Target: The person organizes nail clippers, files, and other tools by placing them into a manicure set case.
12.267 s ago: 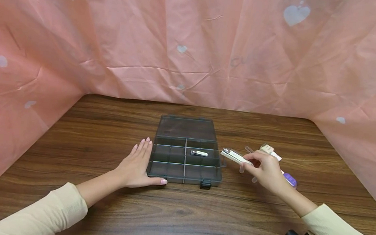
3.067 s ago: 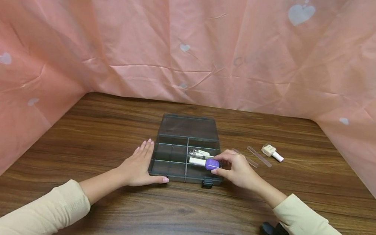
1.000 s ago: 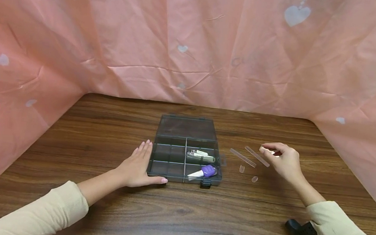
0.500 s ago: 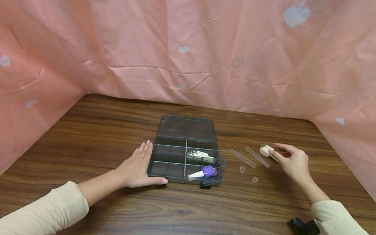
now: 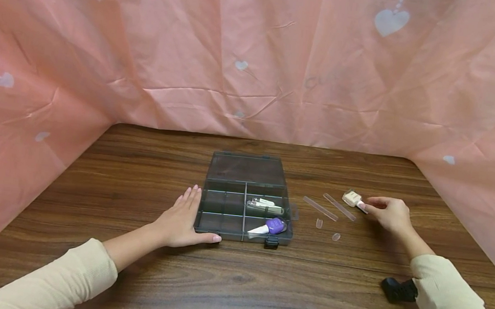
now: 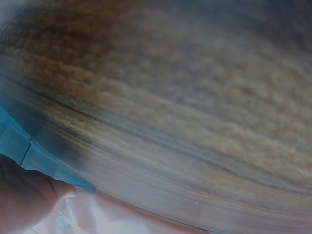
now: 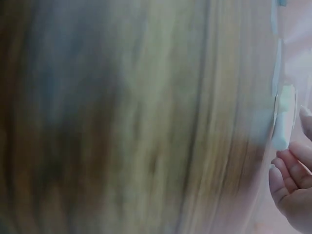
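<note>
While the left hand (image 5: 178, 222) is being laid flat on the wood-grain table (image 5: 139, 174), its straight fingers are being pressed along the left wall of the organizer box (image 5: 220, 222) and its thumb is being stretched along the front edge; nothing is being gripped by it. The box is being shown as a shallow, rectangular case of smoky translucent plastic, divided by thin ribs into compartments, with its flat lid (image 5: 245, 168) lying open behind it and a small dark latch (image 5: 271, 242) at the front. In the right middle compartment, two slim metal nail clippers (image 5: 265, 206) are being kept side by side; in the right front compartment, a purple bottle (image 5: 267, 226) with a white cap is lying tilted on its side. Just right of the box, two narrow clear strips (image 5: 330, 208) and two small clear oval nail tips (image 5: 327, 229) are lying on the bare wood. Further right, a squat beige polish bottle (image 5: 352, 199) is lying on its side on the table, and its white cap end is being pinched between the thumb and curled fingertips of the right hand (image 5: 389, 215). In the wrist views everything is blurred, and only fingertips beside a pale shape are being made out. Behind, a crinkled pink sheet (image 5: 256, 57) with pale hearts is being hung as a backdrop.
</note>
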Motion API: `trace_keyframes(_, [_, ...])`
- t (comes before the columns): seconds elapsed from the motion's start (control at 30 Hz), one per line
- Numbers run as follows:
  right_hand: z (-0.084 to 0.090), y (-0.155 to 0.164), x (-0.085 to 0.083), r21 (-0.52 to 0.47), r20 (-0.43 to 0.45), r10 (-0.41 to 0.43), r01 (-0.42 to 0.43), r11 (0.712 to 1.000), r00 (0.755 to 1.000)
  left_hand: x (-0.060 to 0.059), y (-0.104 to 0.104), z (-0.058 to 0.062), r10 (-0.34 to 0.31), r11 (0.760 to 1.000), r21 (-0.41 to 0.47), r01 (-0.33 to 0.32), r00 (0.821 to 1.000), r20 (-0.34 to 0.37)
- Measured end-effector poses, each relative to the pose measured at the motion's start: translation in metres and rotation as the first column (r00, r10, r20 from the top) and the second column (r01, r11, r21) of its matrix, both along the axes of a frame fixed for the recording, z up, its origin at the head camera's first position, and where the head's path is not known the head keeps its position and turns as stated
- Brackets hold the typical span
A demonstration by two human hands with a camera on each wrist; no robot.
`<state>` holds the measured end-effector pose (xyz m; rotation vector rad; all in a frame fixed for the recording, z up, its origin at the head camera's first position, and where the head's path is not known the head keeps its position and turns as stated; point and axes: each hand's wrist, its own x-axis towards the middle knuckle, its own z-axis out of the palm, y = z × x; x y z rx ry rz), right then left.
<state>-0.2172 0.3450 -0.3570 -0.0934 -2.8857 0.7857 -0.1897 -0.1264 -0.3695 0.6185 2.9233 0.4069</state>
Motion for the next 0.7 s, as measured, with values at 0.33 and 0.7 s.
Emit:
trace_keyframes(0.33, [-0.0011,0.0047,-0.0048,0.076,0.056,0.033,-0.037,0.996,0.998,-0.0009,-0.0001,-0.0018,-0.006,1.000,0.007,0.006,1.000,-0.009])
trace_keyframes(0.7, [-0.0022,0.0061,-0.0040,0.153,0.023,0.073,-0.076,0.985,0.997,-0.0002,0.0008,-0.0016,-0.003,1.000,0.003,0.003,1.000,-0.007])
